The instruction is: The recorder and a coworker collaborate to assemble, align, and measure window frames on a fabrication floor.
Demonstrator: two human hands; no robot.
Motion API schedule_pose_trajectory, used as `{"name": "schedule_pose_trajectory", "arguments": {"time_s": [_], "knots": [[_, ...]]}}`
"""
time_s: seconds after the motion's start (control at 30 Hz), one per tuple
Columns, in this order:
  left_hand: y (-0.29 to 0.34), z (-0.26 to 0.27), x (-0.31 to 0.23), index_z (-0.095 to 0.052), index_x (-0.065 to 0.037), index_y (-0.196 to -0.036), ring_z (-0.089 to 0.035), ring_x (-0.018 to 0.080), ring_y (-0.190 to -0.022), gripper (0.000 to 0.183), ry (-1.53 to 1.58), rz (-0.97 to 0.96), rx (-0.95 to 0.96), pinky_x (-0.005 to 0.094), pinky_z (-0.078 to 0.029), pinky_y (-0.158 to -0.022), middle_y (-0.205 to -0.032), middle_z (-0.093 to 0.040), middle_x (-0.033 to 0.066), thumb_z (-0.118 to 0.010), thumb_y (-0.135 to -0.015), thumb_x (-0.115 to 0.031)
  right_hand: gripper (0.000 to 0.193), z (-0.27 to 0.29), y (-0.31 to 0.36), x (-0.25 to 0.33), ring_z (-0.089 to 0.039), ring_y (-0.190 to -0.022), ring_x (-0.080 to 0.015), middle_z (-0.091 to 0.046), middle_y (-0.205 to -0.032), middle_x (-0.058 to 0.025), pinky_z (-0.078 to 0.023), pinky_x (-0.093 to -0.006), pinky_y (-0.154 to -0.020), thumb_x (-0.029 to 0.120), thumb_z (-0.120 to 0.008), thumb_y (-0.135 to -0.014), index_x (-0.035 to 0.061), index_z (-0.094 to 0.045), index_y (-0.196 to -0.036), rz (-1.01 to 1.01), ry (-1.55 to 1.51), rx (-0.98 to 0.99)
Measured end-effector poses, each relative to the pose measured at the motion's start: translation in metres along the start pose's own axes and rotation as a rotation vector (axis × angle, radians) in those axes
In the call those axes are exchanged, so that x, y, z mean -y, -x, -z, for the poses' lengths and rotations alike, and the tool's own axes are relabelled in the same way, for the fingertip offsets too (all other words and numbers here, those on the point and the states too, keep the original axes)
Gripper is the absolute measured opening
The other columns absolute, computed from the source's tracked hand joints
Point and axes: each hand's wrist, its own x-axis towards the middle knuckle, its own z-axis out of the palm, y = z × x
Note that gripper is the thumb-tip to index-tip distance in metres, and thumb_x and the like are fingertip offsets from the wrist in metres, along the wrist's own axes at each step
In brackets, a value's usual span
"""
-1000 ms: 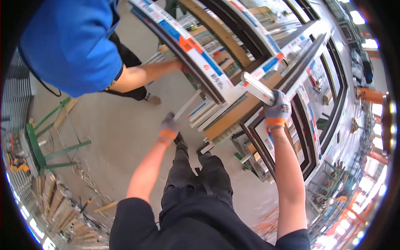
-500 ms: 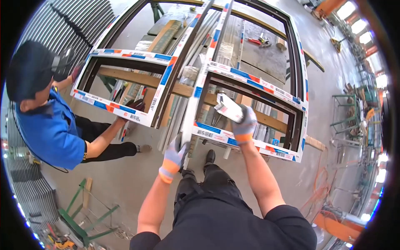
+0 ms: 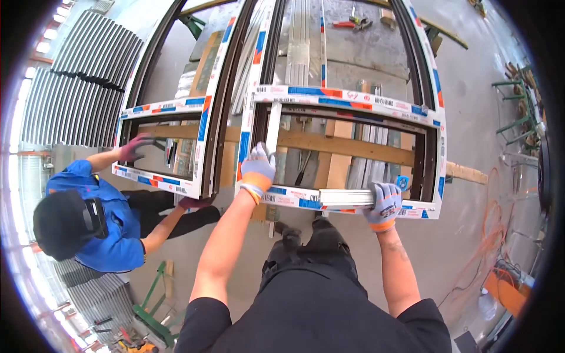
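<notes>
Head view — left hand point(image 3: 258, 166) gripping slim, flat white strip point(image 3: 274, 126); right hand point(image 3: 384, 204) gripping stacked white strips point(image 3: 346, 198).

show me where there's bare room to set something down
Bare tabletop shows beside the red pliers, inside the upper opening of the right frame; bare floor lies between that frame and the green rack. Crowded: the lower opening, with a plank underneath, and the near edge, where the right hand holds white strips.
</notes>
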Motion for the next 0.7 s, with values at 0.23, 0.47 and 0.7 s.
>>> {"name": "schedule_pose_trajectory", "arguments": {"time_s": [0.23,0.47,0.7], "knots": [[-0.028,0.03,-0.004,-0.055,-0.002,-0.12,-0.067,0.0383,-0.1,0.044,0.165,0.035,0.331,0.0445,-0.053,-0.088,-0.107,-0.068,0.0227,-0.063,-0.092,-0.035,0.053,0.007,0.0,-0.003,-0.06,-0.094,-0.0321,-0.062,-0.102,-0.0105,-0.046,-0.0473,-0.086,0.02,-0.075,-0.054,0.0072,-0.062,-0.104,0.021,-0.014,0.015],[-0.025,0.022,0.002,-0.062,-0.003,-0.102,-0.066,0.0417,-0.089,0.042,0.273,0.074,0.232,0.0479,-0.052,-0.077,-0.091,-0.069,0.0227,-0.07,-0.087,-0.04,0.054,0.005,0.002,-0.004,-0.06,-0.094,-0.0335,-0.062,-0.103,-0.0116,-0.046,-0.0476,-0.086,0.02,-0.075,-0.055,0.0068,-0.062,-0.106,0.021,-0.037,0.046],[-0.023,0.027,0.003,-0.063,-0.001,-0.095,-0.066,0.0414,-0.081,0.042,0.305,0.078,0.232,0.0453,-0.052,-0.071,-0.085,-0.068,0.0219,-0.074,-0.084,-0.041,0.054,0.002,0.005,-0.005,-0.058,-0.094,-0.0338,-0.06,-0.101,-0.0116,-0.046,-0.0471,-0.087,0.02,-0.073,-0.052,0.0067,-0.062,-0.103,0.037,-0.046,0.002]]}}
